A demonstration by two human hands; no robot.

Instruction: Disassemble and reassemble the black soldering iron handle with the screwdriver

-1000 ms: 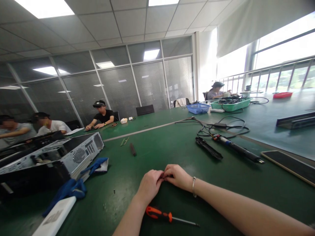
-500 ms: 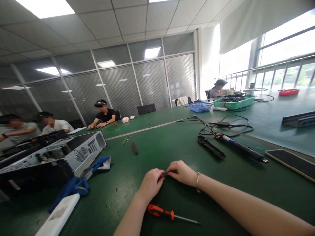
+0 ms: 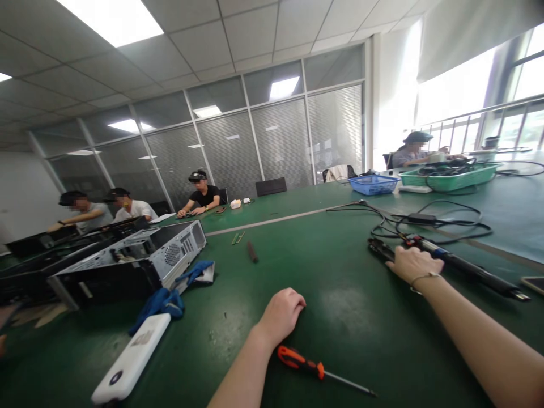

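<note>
My left hand [image 3: 284, 314] rests on the green table with its fingers curled inward; whatever they may hold is hidden. Farther right, my right hand [image 3: 415, 264], with a bracelet at the wrist, is on a long black plastic casing piece [image 3: 379, 247]. Its fingers close over the near part of that piece and cover much of it. Just beyond the right hand lies a black pen-like electric screwdriver [image 3: 476, 269] with its metal tip pointing right. An orange and black screwdriver [image 3: 301, 361] lies in front of my left hand.
An opened computer case [image 3: 170, 255], blue gloves [image 3: 159, 306] and a white oblong device [image 3: 134, 357] are at left. A dark strip [image 3: 252, 252] lies mid-table. Cables [image 3: 446, 218], a blue basket [image 3: 374, 185] and a green basket [image 3: 457, 177] are at right. Several people sit around.
My hands were together, fingertips pinching something small. My right hand has moved away to the right, onto the black casing piece. The left stayed near its place, and the view swung left.
</note>
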